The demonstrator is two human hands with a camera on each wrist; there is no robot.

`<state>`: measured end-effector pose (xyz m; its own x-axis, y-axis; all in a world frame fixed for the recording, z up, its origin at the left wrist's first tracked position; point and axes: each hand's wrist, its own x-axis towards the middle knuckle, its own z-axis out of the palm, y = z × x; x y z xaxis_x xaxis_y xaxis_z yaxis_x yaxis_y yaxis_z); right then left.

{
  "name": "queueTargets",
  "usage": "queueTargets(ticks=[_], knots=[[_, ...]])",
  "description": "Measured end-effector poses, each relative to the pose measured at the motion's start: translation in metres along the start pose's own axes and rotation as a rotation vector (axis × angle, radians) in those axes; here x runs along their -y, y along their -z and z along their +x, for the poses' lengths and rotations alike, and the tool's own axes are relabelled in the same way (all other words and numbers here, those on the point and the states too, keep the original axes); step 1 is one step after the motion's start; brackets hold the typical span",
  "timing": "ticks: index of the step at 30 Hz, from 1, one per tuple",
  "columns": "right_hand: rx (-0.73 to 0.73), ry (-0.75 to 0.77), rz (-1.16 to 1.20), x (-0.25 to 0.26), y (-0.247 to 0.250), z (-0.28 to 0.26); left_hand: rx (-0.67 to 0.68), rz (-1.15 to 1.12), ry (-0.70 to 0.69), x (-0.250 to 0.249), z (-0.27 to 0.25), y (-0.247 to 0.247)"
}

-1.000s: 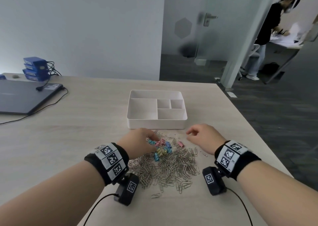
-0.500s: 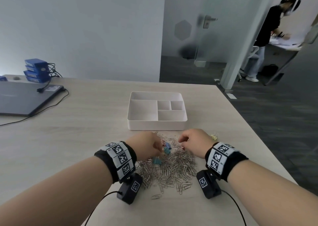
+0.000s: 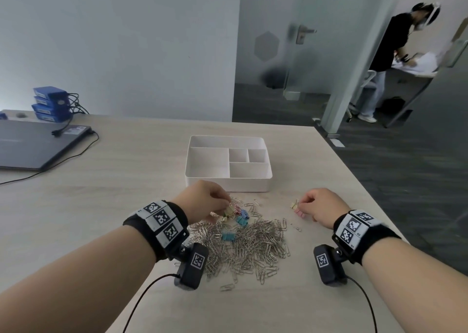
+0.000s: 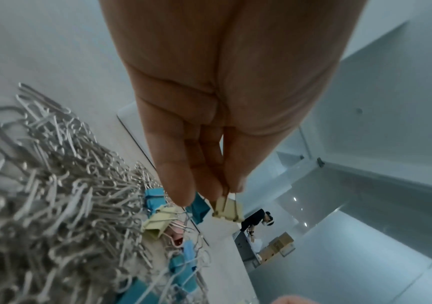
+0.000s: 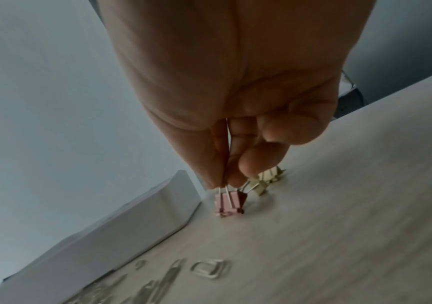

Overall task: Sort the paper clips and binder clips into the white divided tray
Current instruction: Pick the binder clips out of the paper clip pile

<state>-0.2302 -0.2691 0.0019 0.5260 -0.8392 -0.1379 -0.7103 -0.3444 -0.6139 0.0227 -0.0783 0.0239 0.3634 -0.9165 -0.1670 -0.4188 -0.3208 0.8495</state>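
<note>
The empty white divided tray [image 3: 226,184] stands mid-table, seen also as the white tray [image 5: 131,224]. In front of it lies a heap of silver paper clips [image 3: 253,244], the same paper clips [image 4: 40,185], with blue, pink and yellow binder clips [image 3: 239,216] at its far edge. My left hand [image 3: 202,201] pinches a yellow binder clip [image 4: 226,209] by its wire handles just above that cluster. My right hand [image 3: 319,207], to the right of the heap, pinches a pink binder clip [image 5: 229,202] by its handles, low over the table. A yellow binder clip [image 5: 264,182] lies beside it.
A closed grey laptop [image 3: 33,145] with a cable lies at the far left, blue boxes [image 3: 50,103] stacked behind it. The table's right edge [image 3: 374,195] runs close to my right hand. A person [image 3: 387,61] stands at a desk in the far room.
My right hand has moved out of the heap to the right, holding a pink binder clip. My left hand has stayed at the coloured cluster and now holds a yellow binder clip.
</note>
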Motion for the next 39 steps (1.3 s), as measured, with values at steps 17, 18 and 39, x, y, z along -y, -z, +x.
queueTargets(ticks=[17,18,39], knots=[[0.396,0.086,0.738,0.087,-0.026,-0.046,0.12,-0.72,0.051,-0.024,-0.002,-0.018],[0.435,0.08,0.813,0.091,-0.031,-0.047,0.128,-0.727,0.027,-0.025,-0.003,-0.019],[-0.023,-0.044,0.014,0.003,-0.008,-0.006,0.163,0.542,-0.018,0.0,-0.004,-0.018]])
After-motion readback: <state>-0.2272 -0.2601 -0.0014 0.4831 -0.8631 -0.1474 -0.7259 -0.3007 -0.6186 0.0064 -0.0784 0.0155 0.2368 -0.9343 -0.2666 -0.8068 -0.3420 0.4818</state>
